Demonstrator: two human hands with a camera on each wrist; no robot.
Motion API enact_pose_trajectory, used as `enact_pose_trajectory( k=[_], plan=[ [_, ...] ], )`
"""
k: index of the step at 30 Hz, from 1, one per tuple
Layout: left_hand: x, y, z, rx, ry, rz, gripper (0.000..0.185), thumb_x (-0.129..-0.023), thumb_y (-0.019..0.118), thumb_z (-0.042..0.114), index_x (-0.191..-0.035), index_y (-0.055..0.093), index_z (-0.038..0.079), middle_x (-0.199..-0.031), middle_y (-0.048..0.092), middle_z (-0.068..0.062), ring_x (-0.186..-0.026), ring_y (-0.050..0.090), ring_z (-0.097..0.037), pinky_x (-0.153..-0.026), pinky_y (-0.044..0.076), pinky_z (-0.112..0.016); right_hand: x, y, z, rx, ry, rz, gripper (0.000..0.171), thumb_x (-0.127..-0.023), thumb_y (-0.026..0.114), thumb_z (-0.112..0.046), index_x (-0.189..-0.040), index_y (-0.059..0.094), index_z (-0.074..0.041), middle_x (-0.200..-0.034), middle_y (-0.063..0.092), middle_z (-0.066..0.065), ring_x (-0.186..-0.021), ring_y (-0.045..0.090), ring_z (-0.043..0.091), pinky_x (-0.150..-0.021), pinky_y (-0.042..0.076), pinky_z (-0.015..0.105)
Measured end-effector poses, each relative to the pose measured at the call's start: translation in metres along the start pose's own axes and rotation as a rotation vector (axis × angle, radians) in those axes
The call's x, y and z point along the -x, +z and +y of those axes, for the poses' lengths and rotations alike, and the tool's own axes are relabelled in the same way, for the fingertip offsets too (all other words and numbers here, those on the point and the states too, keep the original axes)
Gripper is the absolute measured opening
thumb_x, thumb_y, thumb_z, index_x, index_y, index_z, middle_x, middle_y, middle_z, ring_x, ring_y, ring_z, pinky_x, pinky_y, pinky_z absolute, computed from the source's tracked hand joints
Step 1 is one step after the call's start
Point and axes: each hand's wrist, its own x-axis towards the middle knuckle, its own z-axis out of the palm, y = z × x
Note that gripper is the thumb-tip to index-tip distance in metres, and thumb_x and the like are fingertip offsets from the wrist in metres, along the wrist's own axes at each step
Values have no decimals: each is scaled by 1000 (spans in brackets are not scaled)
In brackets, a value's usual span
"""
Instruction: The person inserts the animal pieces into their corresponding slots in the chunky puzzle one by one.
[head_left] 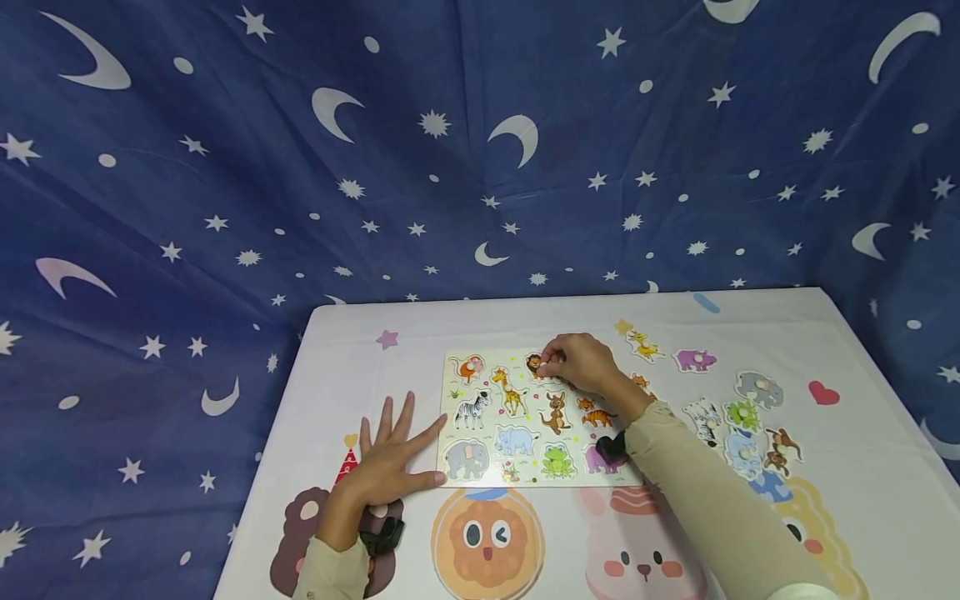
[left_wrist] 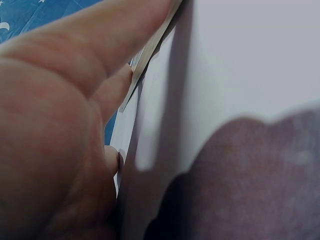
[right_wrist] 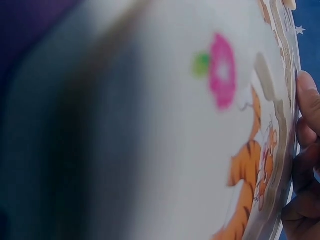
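An animal puzzle board (head_left: 525,421) lies flat on the white table (head_left: 750,308), and everything sits around it. The left hand (head_left: 390,454) rests palm down just beside the board's left edge, fingers straight and spread, holding nothing, the thumb touching that edge. The right hand (head_left: 581,362) is over the board's upper right part, fingers curled and pinching a lion piece (head_left: 535,364) (mostly hidden under the fingertips) at its slot there. Loose animal pieces (head_left: 738,417) lie scattered on the table to the right of the board.
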Motion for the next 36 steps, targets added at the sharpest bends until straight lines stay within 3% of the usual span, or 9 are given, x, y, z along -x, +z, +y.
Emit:
enact_pose_trajectory(
  k=[6, 10, 16, 21, 28, 36],
  plan=[
    [1, -1, -1, 2, 4, 11, 88, -84, 69, 68, -159, 30, 42, -172, -11, -13, -155, -22, -47, -114, -19, -75, 5, -4, 6, -133, -72, 19, 21, -86, 83, -34, -100, 78, -20, -84, 65, -6, -71, 55, 11, -66, 47, 30],
    [0, 0, 0, -6, 6, 7, 88, -84, 68, 69, -159, 29, 42, -172, -12, -12, -155, -22, -46, -114, -19, -75, 14, -16, 16, -208, -96, 84, 22, -87, 82, -25, -105, 78, -13, -87, 68, -1, -74, 59, 14, -68, 51, 30],
    [0, 0, 0, -10, 5, 3, 88, -84, 68, 69, -159, 29, 42, -172, -12, -12, -155, -22, -47, -113, -19, -75, 25, -44, 44, -182, 3, 201, 24, -91, 79, -23, -110, 78, -10, -91, 67, 4, -77, 59, 19, -63, 51, 29],
    [1, 1, 0, -9, 4, 15, 88, -84, 69, 68, -158, 30, 42, -172, -11, -13, -155, -21, -47, -114, -18, -75, 33, -61, 77, -111, 91, 252, 26, -91, 79, -26, -111, 78, -10, -94, 67, 6, -81, 56, 21, -68, 48, 31],
    [1, 0, -1, -8, 8, 17, 87, -85, 69, 67, -159, 31, 41, -172, -11, -13, -155, -21, -47, -113, -19, -75, 45, -70, 106, -76, 164, 236, 30, -91, 79, -30, -111, 78, -8, -96, 67, 9, -84, 55, 23, -73, 46, 35],
    [0, 1, -2, -18, 2, 0, 87, -85, 67, 68, -159, 28, 43, -172, -14, -11, -155, -23, -45, -114, -20, -74, 50, -73, 118, -54, 190, 205, 31, -89, 81, -27, -112, 78, -8, -98, 67, 10, -86, 55, 23, -74, 45, 34]
  ],
)
